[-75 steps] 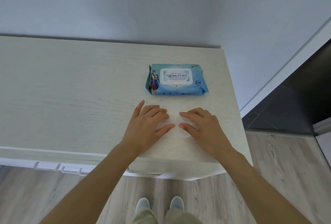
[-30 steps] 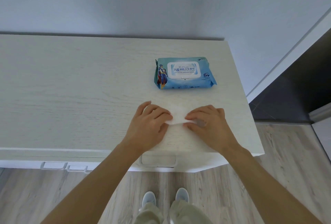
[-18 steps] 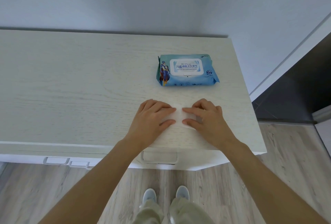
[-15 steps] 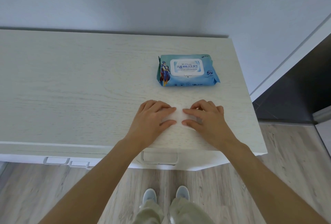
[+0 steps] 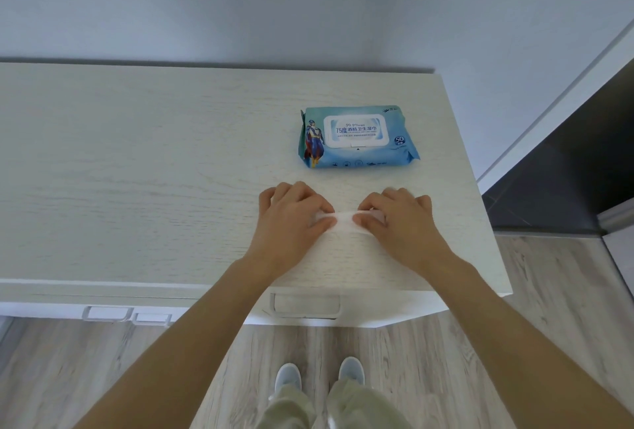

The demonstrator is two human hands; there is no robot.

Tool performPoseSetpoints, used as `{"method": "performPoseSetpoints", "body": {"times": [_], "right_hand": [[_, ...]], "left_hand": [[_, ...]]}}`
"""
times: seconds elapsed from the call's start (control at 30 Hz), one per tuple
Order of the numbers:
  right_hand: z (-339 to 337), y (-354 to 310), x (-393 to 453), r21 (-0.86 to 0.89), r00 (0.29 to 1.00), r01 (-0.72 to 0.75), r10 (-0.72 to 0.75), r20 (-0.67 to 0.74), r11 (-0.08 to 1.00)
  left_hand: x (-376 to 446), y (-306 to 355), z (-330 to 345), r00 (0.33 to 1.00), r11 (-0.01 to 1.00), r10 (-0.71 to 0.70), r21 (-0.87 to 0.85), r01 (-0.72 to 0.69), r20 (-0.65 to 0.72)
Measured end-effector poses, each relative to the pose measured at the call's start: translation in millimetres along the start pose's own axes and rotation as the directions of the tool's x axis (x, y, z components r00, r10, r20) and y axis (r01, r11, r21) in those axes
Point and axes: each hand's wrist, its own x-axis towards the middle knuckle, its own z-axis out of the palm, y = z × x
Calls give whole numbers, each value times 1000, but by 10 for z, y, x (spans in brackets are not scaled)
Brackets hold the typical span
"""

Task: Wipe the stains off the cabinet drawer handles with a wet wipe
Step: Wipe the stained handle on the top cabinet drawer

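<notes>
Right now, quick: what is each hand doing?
Left hand: fingers curled, pinching the wet wipe at its left end.
Right hand: pinching the wipe's right end.

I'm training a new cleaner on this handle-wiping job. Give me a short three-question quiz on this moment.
1. True or false: the wet wipe pack has its lid flap closed.
2. What are the left hand and right hand holding between them: A) the wet wipe, B) the pack, C) a drawer handle?
3. Fill in: the wipe lies on the cabinet top, ____ the pack from the person's side.

Key: 1 true; 2 A; 3 in front of.
</notes>
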Motion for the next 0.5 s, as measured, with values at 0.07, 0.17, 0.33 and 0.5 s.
{"method": "performPoseSetpoints", "body": {"times": [0.07,0.17,0.33,0.5], "right_hand": [[60,-37,-43,26,993,19,-16,-116,999],[111,-104,-46,150,978,147,-121,-171,978],[182,-195,-65,100,964,197,-174,-203,975],[250,-278,-60,-15,938,247,-243,-249,969]], "left_hand": [[-44,-2,39,999,1000,-29,12,29,-24],[-44,-19,47,997,999,-51,9,52,-51],[-38,-78,1,999,999,-37,18,38,-38],[-141,-160,-68,999,999,-25,42,27,-38]]}}
